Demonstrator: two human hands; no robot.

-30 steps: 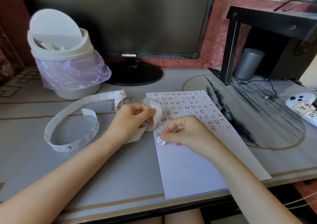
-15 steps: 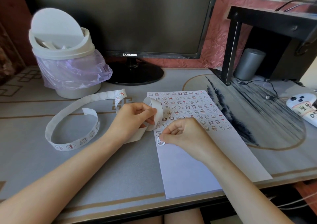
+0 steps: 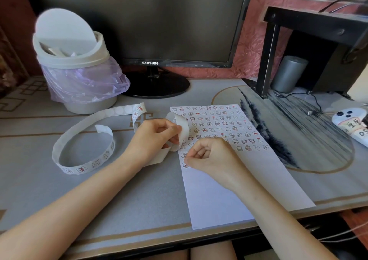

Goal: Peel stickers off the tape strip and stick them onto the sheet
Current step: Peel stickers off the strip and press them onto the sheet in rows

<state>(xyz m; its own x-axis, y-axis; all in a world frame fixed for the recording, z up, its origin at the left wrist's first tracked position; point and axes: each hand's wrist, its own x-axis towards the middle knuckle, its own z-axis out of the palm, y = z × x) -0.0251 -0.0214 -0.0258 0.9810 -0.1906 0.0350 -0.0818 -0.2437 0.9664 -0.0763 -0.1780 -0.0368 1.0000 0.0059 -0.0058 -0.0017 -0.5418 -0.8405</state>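
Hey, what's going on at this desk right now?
A person is moving stickers from a tape strip onto a white sheet. The left hand pinches a loop of the strip. The right hand presses a sticker down near the sheet's left edge. Rows of stickers cover the sheet's upper part; the lower part is bare.

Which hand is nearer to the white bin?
Left. The left hand grips the strip in front of the bin, to its right; the right hand is farther right, pinching a sticker on the sheet.
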